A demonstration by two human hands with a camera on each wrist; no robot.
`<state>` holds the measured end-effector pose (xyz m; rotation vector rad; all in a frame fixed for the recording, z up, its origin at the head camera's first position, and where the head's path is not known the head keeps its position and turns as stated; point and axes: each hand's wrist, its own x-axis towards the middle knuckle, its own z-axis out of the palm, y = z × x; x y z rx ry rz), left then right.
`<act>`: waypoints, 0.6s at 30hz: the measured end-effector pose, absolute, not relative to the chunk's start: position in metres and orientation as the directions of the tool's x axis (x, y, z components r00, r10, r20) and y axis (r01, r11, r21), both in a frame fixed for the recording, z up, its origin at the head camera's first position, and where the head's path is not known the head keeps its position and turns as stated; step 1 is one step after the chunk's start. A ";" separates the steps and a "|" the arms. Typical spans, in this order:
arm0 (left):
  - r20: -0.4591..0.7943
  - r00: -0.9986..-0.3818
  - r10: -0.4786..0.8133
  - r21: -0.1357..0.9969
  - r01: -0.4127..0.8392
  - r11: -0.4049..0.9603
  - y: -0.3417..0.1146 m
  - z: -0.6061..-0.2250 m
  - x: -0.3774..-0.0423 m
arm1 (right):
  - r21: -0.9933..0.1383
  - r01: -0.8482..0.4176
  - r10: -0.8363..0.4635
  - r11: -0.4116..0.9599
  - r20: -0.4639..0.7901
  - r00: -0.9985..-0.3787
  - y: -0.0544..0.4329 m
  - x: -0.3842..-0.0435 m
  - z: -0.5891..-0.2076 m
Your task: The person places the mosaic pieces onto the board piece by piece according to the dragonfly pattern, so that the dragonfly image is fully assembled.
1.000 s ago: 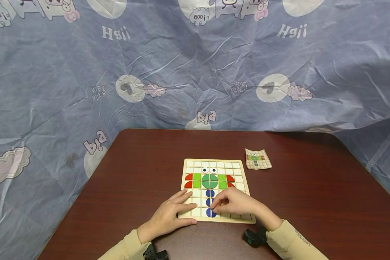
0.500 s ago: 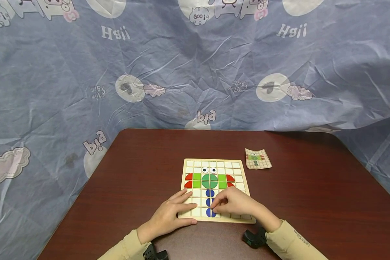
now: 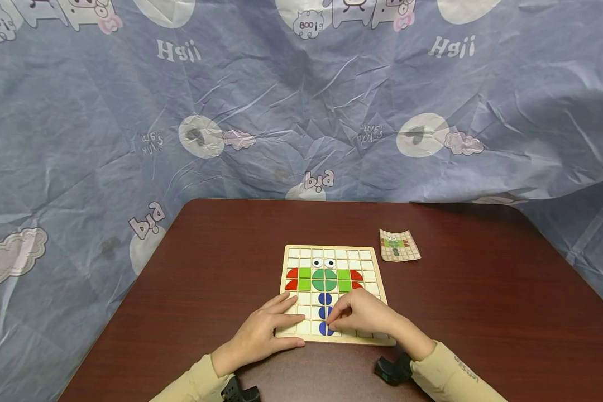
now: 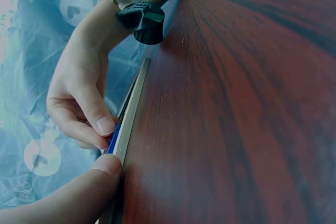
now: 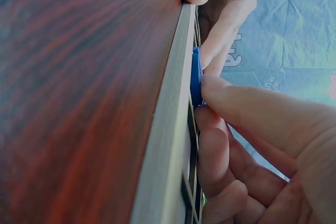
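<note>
A wooden grid board [image 3: 354, 254] lies on the table, bearing flat coloured tiles. Its rows show eye tiles [image 3: 324, 263], a green circle of quarter tiles [image 3: 324, 280], light green squares [image 3: 304, 279], red quarter tiles [image 3: 292, 279] and a column of blue half-circle tiles [image 3: 322, 313]. My left hand [image 3: 263, 332] rests with spread fingers on the board's left front part, thumb at the front edge. Thumb and forefinger of my right hand [image 3: 364, 312] pinch the lowest right blue half-circle tile [image 5: 196, 77], which stands slightly proud of the board. That hand hides some cells.
A small pattern card [image 3: 400, 247] with a similar figure lies right of the board's far corner. The dark red-brown table [image 3: 221, 251] extends to a patterned blue-grey cloth [image 3: 281, 100] behind it. Black wrist devices [image 3: 394, 368] sit under both wrists.
Both hands and the board stay almost in place. The fingertips of my right hand shift very slightly at the lowest blue half-circle tile.
</note>
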<state>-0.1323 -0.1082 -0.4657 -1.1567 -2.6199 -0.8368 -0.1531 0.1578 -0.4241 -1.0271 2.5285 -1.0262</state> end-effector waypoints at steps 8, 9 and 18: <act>0.308 -0.682 0.663 0.414 0.724 0.552 -0.110 -0.460 -0.133 | -0.662 -0.548 -0.704 0.511 0.044 -0.709 0.159 -0.154 -0.423; 0.299 -0.682 0.667 0.412 0.723 0.555 -0.110 -0.458 -0.133 | -0.660 -0.554 -0.710 0.508 0.043 -0.703 0.159 -0.155 -0.423; 0.209 -0.672 0.710 0.365 0.727 0.581 -0.108 -0.449 -0.136 | -0.655 -0.563 -0.726 0.504 0.032 -0.687 0.170 -0.158 -0.419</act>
